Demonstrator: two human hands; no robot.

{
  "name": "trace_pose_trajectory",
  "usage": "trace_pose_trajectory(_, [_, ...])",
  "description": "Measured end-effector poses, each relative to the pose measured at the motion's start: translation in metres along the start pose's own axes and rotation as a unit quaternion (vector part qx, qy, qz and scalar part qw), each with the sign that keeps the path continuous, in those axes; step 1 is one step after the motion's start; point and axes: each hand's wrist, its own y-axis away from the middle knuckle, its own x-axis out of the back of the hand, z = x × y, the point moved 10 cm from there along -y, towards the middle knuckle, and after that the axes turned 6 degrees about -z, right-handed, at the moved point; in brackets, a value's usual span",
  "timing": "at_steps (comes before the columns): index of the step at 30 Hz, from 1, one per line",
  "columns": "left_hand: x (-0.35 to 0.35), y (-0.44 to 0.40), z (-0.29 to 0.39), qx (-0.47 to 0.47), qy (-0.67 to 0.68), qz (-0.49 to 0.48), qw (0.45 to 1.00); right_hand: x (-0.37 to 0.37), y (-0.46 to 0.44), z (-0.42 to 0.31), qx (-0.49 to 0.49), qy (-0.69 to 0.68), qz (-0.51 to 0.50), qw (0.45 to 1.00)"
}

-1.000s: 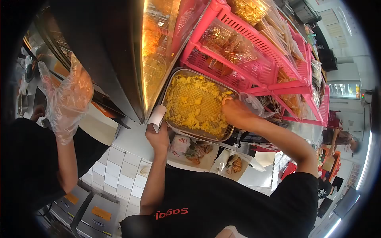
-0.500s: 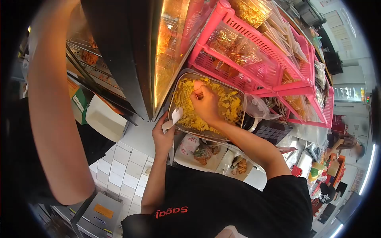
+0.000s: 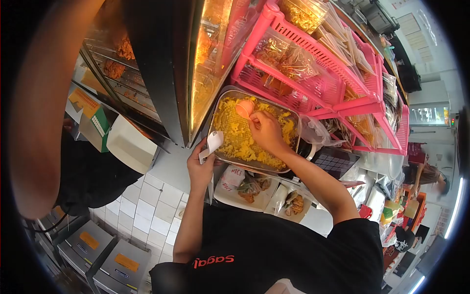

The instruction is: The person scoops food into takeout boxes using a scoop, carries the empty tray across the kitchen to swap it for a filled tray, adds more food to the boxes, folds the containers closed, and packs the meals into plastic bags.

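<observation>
A metal tray (image 3: 230,162) holds yellow crumbly food (image 3: 235,132) over a mesh base. My right hand (image 3: 267,130) is closed on a small orange scoop (image 3: 245,109) above the food. At the tray's near left corner, my left hand (image 3: 199,164) grips a folded white paper (image 3: 214,142). Just below the tray, a white container (image 3: 259,203) bears a wrapped packet marked RICE (image 3: 232,177) and bagged food (image 3: 252,188).
Pink baskets (image 3: 313,46) with bagged goods stand beyond the tray. A lit display case (image 3: 166,63) with fried pieces is at the upper left. A co-worker's arm (image 3: 41,108) reaches across the far left. Another person (image 3: 428,176) is at the far right.
My right hand has come from the tray's right side to its middle, and the orange scoop now shows. The white paper has unfolded somewhat. The co-worker's arm has swung across the left side.
</observation>
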Motion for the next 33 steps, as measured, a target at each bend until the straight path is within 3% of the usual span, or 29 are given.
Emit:
trace_pose_trajectory(5, [-0.001, 0.002, 0.003, -0.003, -0.001, 0.003, 1.0, 0.0, -0.005, 0.01, -0.069, -0.098, -0.042, 0.992])
trace_pose_trajectory(9, [-0.001, 0.001, 0.002, -0.008, 0.005, 0.003, 1.0, 0.001, -0.002, 0.015, -0.09, -0.094, -0.061, 0.99])
trace_pose_trajectory(11, [-0.002, 0.002, 0.005, -0.006, 0.002, 0.006, 1.0, 0.018, 0.0, -0.015, 0.042, 0.037, 0.011, 0.998])
trace_pose_trajectory(12, [-0.002, 0.002, 0.006, -0.002, -0.002, 0.008, 1.0, 0.018, -0.001, -0.015, 0.043, 0.037, 0.011, 0.998])
trace_pose_trajectory(14, [0.0, 0.001, 0.003, -0.003, -0.004, 0.01, 1.0, 0.018, 0.004, -0.037, 0.161, 0.132, 0.043, 0.977])
trace_pose_trajectory(20, [0.0, -0.002, 0.002, -0.003, 0.002, 0.011, 1.0, 0.009, -0.002, -0.051, 0.331, 0.2, -0.021, 0.922])
trace_pose_trajectory(24, [0.0, -0.005, 0.001, -0.006, -0.002, 0.005, 1.0, 0.002, -0.016, -0.06, 0.417, 0.181, -0.093, 0.886])
trace_pose_trajectory(26, [0.001, -0.006, 0.001, -0.001, -0.002, 0.004, 1.0, -0.017, -0.012, -0.066, 0.485, 0.199, -0.181, 0.832])
trace_pose_trajectory(30, [0.003, -0.008, -0.001, -0.008, -0.007, 0.0, 1.0, -0.027, -0.023, -0.079, 0.545, 0.171, -0.211, 0.793])
trace_pose_trajectory(33, [0.002, -0.007, 0.003, -0.016, -0.015, -0.001, 1.0, -0.016, -0.03, -0.1, 0.624, 0.166, -0.147, 0.749])
